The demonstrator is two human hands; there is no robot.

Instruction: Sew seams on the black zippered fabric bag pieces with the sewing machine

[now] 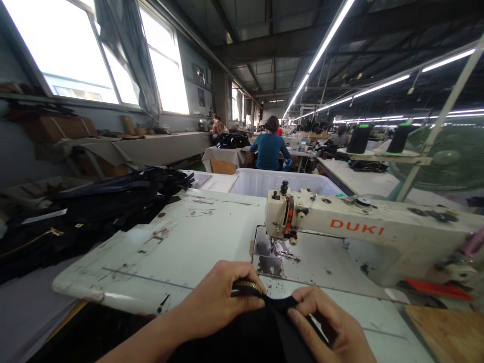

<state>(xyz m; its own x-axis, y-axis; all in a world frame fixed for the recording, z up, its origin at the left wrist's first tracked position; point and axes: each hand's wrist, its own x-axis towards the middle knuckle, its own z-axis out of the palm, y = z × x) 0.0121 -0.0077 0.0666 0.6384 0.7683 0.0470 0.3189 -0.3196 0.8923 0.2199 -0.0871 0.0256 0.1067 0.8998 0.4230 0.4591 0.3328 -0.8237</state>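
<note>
Evidently, the black cloth (242, 337) is in both your hands, at the near side of the pale tabletop (212, 232) and just in front of the sewing machine (363, 227); its lower part runs out of view. Your left hand (215, 297) has its thumb and fingers clamped on the edge, where a brass-toothed zipper (247, 286) curls up between them. Your right hand (328, 320) pinches the same edge a little further along, thumb against fingers, so a short stretch of cloth spans the gap with a slight sag.

Expect the cloth to feel soft and limp, fairly light, and not at all fragile; it likely folds wherever you don't support it. The zipper should be the stiffer part: its toothed strip probably springs back into a curve and wants a firmer pinch, while the metal may feel slick. Your best hold is likely on the edge beside the teeth, with thumb and fingers flat, rather than on the teeth themselves. Keep both pinches close together to control the edge, since the hanging portion probably drags downward on whichever hand is looser.
</note>
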